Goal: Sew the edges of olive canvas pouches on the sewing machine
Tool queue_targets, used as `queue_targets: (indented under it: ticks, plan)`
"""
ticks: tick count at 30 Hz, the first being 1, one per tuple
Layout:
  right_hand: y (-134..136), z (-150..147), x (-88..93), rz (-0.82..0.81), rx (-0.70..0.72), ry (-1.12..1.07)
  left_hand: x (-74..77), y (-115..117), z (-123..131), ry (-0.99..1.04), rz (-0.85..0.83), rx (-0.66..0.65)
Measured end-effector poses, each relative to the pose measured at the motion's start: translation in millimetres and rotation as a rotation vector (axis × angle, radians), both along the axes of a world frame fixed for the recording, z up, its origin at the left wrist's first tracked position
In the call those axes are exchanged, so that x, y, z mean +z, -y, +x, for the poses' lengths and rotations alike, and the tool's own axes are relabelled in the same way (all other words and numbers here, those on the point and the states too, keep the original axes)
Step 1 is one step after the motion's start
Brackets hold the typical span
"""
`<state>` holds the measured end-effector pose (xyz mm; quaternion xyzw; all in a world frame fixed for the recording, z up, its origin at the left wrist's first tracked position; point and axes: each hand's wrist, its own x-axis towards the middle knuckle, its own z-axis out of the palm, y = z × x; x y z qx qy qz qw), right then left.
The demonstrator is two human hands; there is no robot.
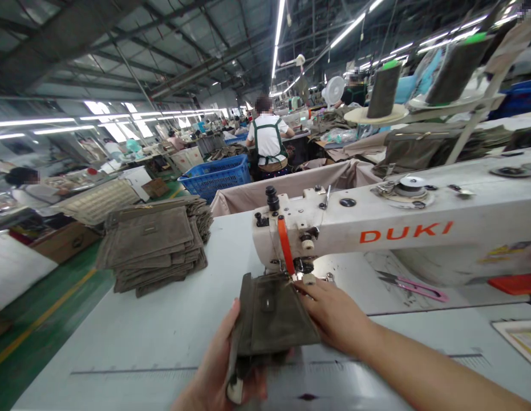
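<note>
While hands (216, 362) (333, 314) touch cloth (280, 322), a crate (222, 174) (contents unclear) sits beyond.

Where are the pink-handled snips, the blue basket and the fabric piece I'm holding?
Pink-handled snips (409, 284): head view, on the handle.
Blue basket (226, 179): head view, on its side wall.
Fabric piece (277, 324): head view, middle of its upper face.

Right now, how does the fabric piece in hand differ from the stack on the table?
The fabric piece is a single item; the stack is many layers, much thicker. The piece is held by the left hand at the sewing machine, with the right hand at its edge; the stack lies untouched on the table. Both are dark olive-brown, each showing a small tag.
</note>
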<state>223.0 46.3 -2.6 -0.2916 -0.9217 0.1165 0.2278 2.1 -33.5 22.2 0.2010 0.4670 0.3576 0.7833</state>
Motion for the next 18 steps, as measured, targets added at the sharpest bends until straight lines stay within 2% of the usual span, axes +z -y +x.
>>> queue_targets:
  ticks: [2,3,5,6,8,9,10,12,14,16,18]
  plan:
    - [1,1,4.2,0.0,0.036,-0.002,-4.9,15,-8,-0.012,-0.073,-0.162]
    - [4,2,5.8,0.001,0.063,-0.002,-5.7,22,-15,-0.097,-0.089,-0.223]
    - [12,4,7.1,0.007,0.129,0.018,-0.9,32,-33,-0.465,-0.015,-0.281]
    - [19,5,6.6,0.008,0.159,0.035,5.1,36,-42,-0.728,0.074,-0.287]
    - [36,8,4.2,0.0,0.188,0.059,21.2,42,-54,-1.296,0.366,-0.236]
    - [45,10,2.6,-0.01,0.187,0.057,28.8,44,-55,-1.505,0.559,-0.185]
    - [55,11,0.7,-0.025,0.176,0.043,34.3,45,-51,-1.633,0.789,-0.148]
    - [72,14,-3.2,-0.046,0.139,-0.01,35.8,46,-31,-1.671,1.268,-0.199]
    - [86,16,-6.9,-0.046,0.101,-0.07,24.8,45,-2,-1.599,1.619,-0.331]
    - [95,18,-9.8,-0.028,0.066,-0.139,8.0,43,23,-1.555,1.747,-0.353]
    - [101,21,-10.9,-0.011,0.064,-0.199,-6.1,42,37,-1.495,1.747,-0.363]
